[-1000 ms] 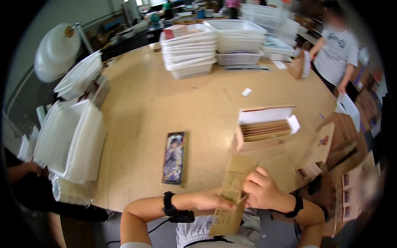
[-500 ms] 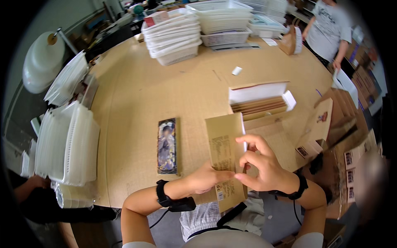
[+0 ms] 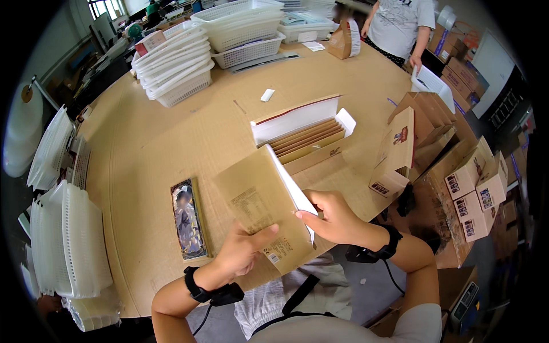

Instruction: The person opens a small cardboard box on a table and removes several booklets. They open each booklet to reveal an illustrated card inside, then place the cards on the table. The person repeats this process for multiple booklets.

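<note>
A thin gold-tan cardboard box (image 3: pixel 246 194) with printed text and a barcode is held tilted above the table's near edge. My left hand (image 3: pixel 243 251) grips its lower left side, thumb flat on the printed face. At its right side, my right hand (image 3: pixel 334 223) pinches the edge, where a white inner face shows beside the tan panel. Left of my hands, a slim dark box (image 3: pixel 190 220) with a colourful illustrated figure lies on the table. Just beyond the held box stands an open carton (image 3: pixel 297 119) with a white-lined lid, containing several upright brown cardboard pieces.
White plastic baskets stand stacked at the far left (image 3: pixel 182 86), the back (image 3: pixel 243 34) and the left edge (image 3: pixel 74 240). Printed cardboard boxes (image 3: pixel 394 151) occupy the right side. At the far right, a person (image 3: pixel 400 28) holds a white basket (image 3: pixel 432 86).
The view has shifted right. The gold-tan box is now tilted and its right side shows more white inside. My right hand's fingers have closed from a loose curl onto its edge.
</note>
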{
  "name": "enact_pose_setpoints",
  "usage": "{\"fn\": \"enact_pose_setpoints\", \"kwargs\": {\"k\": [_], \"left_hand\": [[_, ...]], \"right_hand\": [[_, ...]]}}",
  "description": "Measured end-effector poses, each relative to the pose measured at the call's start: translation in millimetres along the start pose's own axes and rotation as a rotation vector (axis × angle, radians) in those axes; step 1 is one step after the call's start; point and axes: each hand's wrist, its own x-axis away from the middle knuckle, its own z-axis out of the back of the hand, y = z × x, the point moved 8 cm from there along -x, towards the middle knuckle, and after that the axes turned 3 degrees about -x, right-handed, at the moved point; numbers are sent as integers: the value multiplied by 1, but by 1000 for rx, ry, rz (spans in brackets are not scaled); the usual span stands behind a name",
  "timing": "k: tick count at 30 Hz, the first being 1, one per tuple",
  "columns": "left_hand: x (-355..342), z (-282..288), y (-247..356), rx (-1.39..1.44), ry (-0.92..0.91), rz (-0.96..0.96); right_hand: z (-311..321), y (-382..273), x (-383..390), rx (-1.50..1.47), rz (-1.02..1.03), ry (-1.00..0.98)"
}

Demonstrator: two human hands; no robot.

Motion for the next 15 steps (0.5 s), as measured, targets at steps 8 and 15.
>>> {"fn": "enact_pose_setpoints", "kwargs": {"k": [8,15], "left_hand": [[3,8,-5,109,-43,38],[1,15,0,149,13,-6]], "right_hand": [[-3,15,11,-224,-130,-209],[-13,9,24,-123,-114,-224]]}}
